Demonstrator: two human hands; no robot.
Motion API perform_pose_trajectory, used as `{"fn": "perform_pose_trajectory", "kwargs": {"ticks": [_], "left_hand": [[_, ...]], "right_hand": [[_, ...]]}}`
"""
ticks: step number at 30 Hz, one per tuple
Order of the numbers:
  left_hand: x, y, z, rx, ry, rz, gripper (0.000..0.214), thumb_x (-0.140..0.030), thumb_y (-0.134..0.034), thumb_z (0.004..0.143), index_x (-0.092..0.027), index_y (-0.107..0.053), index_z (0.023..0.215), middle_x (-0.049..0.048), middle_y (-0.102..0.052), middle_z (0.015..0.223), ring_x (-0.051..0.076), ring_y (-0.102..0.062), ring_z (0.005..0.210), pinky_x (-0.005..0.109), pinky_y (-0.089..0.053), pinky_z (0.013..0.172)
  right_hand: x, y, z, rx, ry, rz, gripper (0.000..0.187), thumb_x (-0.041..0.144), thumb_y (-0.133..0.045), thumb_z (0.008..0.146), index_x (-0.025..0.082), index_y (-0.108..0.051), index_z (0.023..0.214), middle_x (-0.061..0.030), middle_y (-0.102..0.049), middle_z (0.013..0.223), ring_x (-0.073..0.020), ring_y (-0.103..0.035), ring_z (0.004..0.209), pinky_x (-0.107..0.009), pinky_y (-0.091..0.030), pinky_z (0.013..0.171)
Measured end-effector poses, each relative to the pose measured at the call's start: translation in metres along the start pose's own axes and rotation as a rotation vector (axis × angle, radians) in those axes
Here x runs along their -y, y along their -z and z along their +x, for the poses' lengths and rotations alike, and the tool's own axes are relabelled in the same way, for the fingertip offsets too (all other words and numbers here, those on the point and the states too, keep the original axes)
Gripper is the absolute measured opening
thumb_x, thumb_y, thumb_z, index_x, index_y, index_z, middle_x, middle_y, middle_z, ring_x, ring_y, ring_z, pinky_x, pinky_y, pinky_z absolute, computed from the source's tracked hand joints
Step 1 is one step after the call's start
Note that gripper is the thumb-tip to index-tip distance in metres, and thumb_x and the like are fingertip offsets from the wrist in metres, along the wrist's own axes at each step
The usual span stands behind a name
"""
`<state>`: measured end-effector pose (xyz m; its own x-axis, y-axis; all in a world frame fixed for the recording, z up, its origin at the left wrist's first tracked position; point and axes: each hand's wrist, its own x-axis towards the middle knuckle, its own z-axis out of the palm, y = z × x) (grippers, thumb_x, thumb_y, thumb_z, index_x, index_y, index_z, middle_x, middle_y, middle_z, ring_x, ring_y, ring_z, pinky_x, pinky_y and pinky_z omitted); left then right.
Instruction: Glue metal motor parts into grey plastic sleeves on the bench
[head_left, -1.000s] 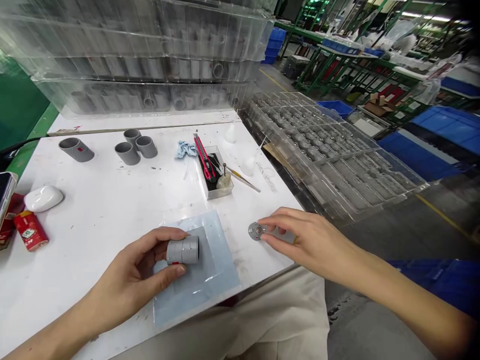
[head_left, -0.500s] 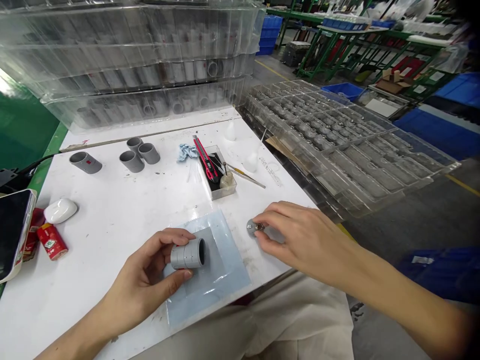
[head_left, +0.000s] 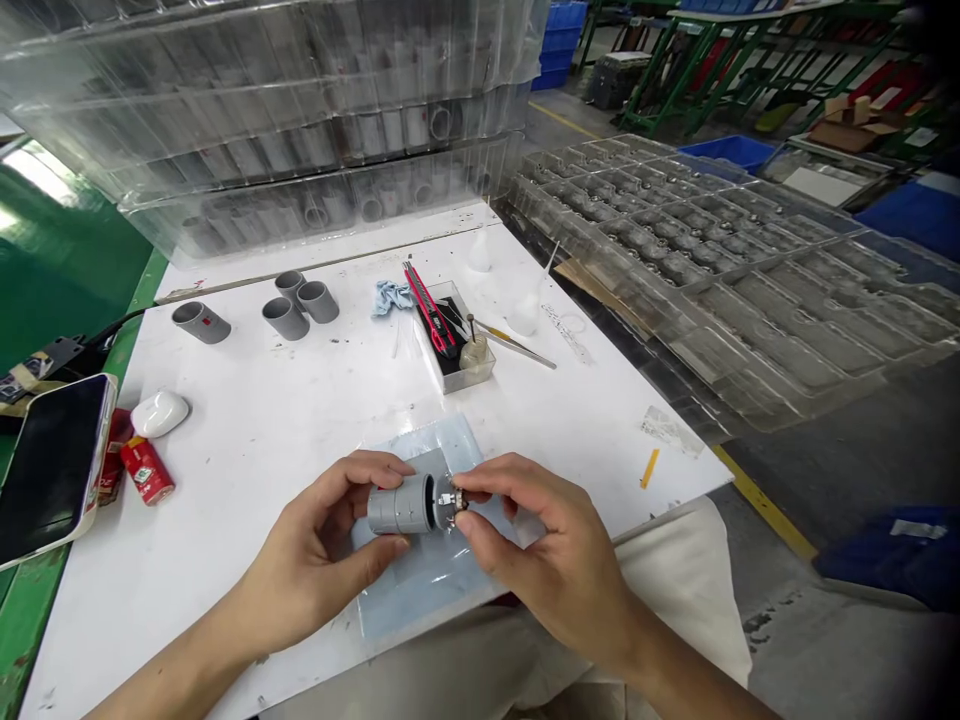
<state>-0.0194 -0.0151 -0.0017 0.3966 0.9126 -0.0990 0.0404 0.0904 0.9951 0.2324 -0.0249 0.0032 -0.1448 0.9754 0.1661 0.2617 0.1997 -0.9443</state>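
Note:
My left hand (head_left: pixel 322 545) is closed around a grey plastic cylinder (head_left: pixel 397 505), a short tube lying sideways with its dark open end to the right. Between thumb and fingertips, my right hand (head_left: pixel 536 545) pinches a small round grey cap with metal parts (head_left: pixel 447 500). The cap is right at the tube's open end; whether they touch I cannot tell. Below both hands lies a light blue plastic sheet (head_left: pixel 390 605) with a grey square in its middle.
Several grey tubes (head_left: pixel 285 318) stand at the back left. A red utility knife (head_left: pixel 431 312) and tweezers (head_left: pixel 517 346) rest by a small clear box (head_left: pixel 469 377). Stacked clear trays (head_left: pixel 322 200) rise behind. At left are a phone (head_left: pixel 56 460) and a white case (head_left: pixel 160 413).
My right hand has lifted the small cap off the table and brought it left to the tube's open end. My left hand still holds the tube. The view has shifted slightly.

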Motion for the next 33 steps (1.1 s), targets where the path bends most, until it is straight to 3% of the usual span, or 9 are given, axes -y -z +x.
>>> {"fn": "perform_pose_trajectory", "kwargs": {"ticks": [8, 18, 33], "left_hand": [[-0.0022, -0.0018, 0.0008, -0.007, 0.003, 0.004, 0.040, -0.008, -0.075, 0.096, -0.038, -0.068, 0.122, 0.0006, -0.063, 0.137, 0.018, -0.056, 0.131, 0.024, -0.049, 0.108], [-0.0026, -0.0006, -0.0001, -0.006, -0.003, 0.026, 0.039, -0.010, -0.076, 0.096, -0.039, -0.069, 0.121, 0.0000, -0.065, 0.136, 0.018, -0.056, 0.131, 0.023, -0.049, 0.105], [-0.0022, -0.0019, -0.0002, -0.004, -0.021, 0.042, 0.039, -0.009, -0.075, 0.096, -0.038, -0.068, 0.121, 0.0018, -0.066, 0.135, 0.018, -0.059, 0.129, 0.022, -0.053, 0.102]], "right_hand": [[0.0031, -0.0016, 0.0030, 0.004, -0.015, 0.000, 0.019, 0.027, -0.077, 0.091, 0.028, -0.081, 0.109, -0.0005, -0.078, 0.099, -0.0148, -0.070, 0.087, -0.026, -0.060, 0.080], [-0.0020, -0.0016, 0.0013, 0.034, 0.004, 0.030, 0.023, 0.026, -0.077, 0.092, 0.029, -0.079, 0.115, -0.0010, -0.076, 0.107, -0.0153, -0.073, 0.098, -0.027, -0.061, 0.086], [-0.0020, -0.0013, 0.0008, 0.035, 0.027, 0.037, 0.022, 0.023, -0.077, 0.090, 0.029, -0.081, 0.111, -0.0026, -0.077, 0.107, -0.0173, -0.075, 0.098, -0.029, -0.063, 0.087]]}}
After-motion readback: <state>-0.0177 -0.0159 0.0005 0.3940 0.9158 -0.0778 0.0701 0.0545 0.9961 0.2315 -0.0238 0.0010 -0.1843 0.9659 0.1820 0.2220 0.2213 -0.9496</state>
